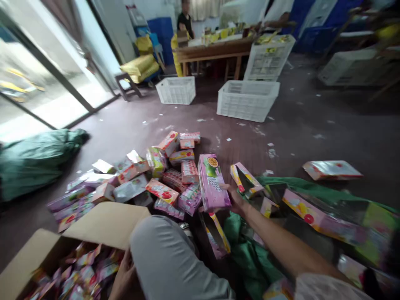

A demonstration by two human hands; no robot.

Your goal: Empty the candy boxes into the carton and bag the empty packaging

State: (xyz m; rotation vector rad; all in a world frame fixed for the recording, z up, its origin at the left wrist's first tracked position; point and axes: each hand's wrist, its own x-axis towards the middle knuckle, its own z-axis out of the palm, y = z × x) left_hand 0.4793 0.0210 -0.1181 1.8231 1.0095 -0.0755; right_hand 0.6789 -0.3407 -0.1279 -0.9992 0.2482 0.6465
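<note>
My right hand (236, 200) is closed on the side of a purple carton (214, 179) with a passion fruit picture, holding it tilted above the floor. My left hand (126, 275) is beside the near edge of an open cardboard box (106, 223), partly behind my knee; its fingers are mostly hidden. Inside that box lie many small colourful wrapped packets (84, 271). In front of my knee, a loose heap of fruit-printed cartons (162, 191) covers the floor. An opened yellow and purple carton (215, 235) lies just below the held one.
More opened cartons (246, 179) lie on green sheeting (253, 258) to my right. A full green sack (40, 160) is at left. White crates (246, 100) stand ahead, before a wooden table (215, 50) where a person (185, 21) is. A flat carton (333, 170) lies at far right.
</note>
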